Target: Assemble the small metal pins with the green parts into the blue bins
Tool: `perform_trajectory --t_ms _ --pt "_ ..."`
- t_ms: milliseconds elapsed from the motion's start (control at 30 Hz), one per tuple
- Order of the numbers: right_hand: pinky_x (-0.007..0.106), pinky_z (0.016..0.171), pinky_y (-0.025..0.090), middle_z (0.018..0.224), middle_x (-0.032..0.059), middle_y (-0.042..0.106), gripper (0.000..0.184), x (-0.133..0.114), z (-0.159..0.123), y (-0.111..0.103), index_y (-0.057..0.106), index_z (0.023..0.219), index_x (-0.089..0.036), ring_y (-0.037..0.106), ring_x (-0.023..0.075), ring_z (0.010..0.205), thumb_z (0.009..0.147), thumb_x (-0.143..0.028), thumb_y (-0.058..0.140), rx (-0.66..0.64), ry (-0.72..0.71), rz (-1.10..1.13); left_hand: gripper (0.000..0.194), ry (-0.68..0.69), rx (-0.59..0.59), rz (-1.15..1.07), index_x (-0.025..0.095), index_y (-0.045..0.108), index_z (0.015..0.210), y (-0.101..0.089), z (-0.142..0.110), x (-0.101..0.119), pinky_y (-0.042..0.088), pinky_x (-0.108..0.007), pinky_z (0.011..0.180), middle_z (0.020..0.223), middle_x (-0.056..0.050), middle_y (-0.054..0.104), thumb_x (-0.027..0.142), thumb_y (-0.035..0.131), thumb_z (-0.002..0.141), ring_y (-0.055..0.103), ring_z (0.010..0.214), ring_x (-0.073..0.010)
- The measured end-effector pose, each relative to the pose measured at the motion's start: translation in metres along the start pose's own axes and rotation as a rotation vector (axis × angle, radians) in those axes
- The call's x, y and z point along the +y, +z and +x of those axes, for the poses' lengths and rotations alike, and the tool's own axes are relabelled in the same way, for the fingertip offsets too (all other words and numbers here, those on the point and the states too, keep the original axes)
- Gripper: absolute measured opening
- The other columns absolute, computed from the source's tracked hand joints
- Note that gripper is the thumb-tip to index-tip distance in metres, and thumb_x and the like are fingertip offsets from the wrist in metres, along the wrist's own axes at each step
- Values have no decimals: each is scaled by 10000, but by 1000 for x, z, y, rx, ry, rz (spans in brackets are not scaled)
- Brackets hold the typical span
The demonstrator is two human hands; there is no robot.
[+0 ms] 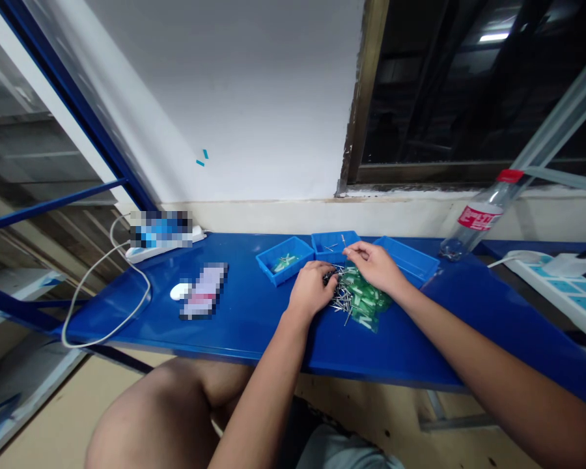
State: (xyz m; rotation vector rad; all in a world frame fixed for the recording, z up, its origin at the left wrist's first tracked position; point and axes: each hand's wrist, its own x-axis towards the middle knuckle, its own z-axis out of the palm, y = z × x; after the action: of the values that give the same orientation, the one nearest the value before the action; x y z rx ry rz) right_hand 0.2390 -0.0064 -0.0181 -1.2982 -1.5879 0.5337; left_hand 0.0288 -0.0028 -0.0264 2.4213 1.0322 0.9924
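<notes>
**Slim metal pins, likely stiff and slick**

The metal pins (340, 301) lie heaped on the desk (254, 312) beside soft-looking green packets (364, 301). The left hand (311, 288) curls its fingers half-closed over them; the right hand (375, 264) brings its fingertips together, contents unclear. Light pins probably suit a mid-shaft pinch.

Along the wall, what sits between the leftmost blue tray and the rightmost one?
The head view shows a third blue tray between the leftmost tray and the rightmost tray, with thin metal pieces in it.
</notes>
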Motion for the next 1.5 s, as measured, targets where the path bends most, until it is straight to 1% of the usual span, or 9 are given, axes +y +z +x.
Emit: perform_trajectory --t_ms 167,267,400,500,700,800,967,1233,1500 --pt "361 700 538 784 48 779 401 -8 0 1 745 818 -232 716 242 715 993 -545 564 77 9 -163 247 -19 -16 -11 188 802 1107 0 0 1 517 -445 1076 1197 -118 769 316 658 952 709 1116 -297" --pt "352 669 510 764 39 759 346 -14 -3 -1 739 824 -238 679 225 668 1004 -477 565 71 -94 -274 230 -19 -12 -18 195 801 1095 0 0 1 525 -437 1064 1191 -118 765 310 683 935 714 1104 -294" --pt "414 818 540 928 59 772 138 -9 -4 -4 754 970 -248 687 263 843 953 -303 628 -20 -274 -436 203 -21 -11 -34 192 795 1070 0 0 1 540 -411 1035 1153 -109 765 276 663 941 714 1080 -274" --pt "469 899 534 1011 70 786 155 -3 -5 -6 760 1019 -267 673 306 999 938 -232 632 -89 -315 -530 178 -33 -6 -37 197 791 1039 0 0 1 547 -394 1018 1122 -102 766 250 655 937 714 1057 -260" --pt "476 877 531 1021 83 797 191 -8 -10 -6 768 1023 -255 668 319 999 1003 -354 606 -145 -315 -652 165 -35 1 -43 195 784 1001 -1 0 1 548 -378 995 1068 -97 764 206 635 930 711 1029 -250" --pt "451 907 516 1067 73 797 261 -13 -11 -6 763 1077 -252 668 294 993 1049 -365 530 -224 -366 -667 162 -33 -1 -39 186 778 992 -1 0 1 546 -377 988 1071 -100 761 202 628 931 707 1028 -250" --pt "427 911 490 999 94 785 338 -20 -12 -5 764 1048 -201 652 285 977 1082 -336 455 -282 -376 -737 159 -24 -9 -27 186 764 985 -1 -1 1 536 -367 996 1065 -86 759 190 611 939 699 1033 -239" --pt "396 852 467 884 102 717 320 -28 -13 -3 705 914 -196 637 272 897 1076 -293 448 -220 -397 -840 156 -28 -28 -18 196 752 964 -2 -1 4 535 -368 986 1046 -80 753 162 604 927 693 1019 -238" --pt "389 810 476 813 80 689 301 -30 -14 -5 661 836 -217 631 256 836 1063 -289 477 -92 -470 -753 165 -34 -24 -10 200 749 982 -2 -2 4 541 -386 985 1055 -81 757 156 601 923 695 1030 -248"
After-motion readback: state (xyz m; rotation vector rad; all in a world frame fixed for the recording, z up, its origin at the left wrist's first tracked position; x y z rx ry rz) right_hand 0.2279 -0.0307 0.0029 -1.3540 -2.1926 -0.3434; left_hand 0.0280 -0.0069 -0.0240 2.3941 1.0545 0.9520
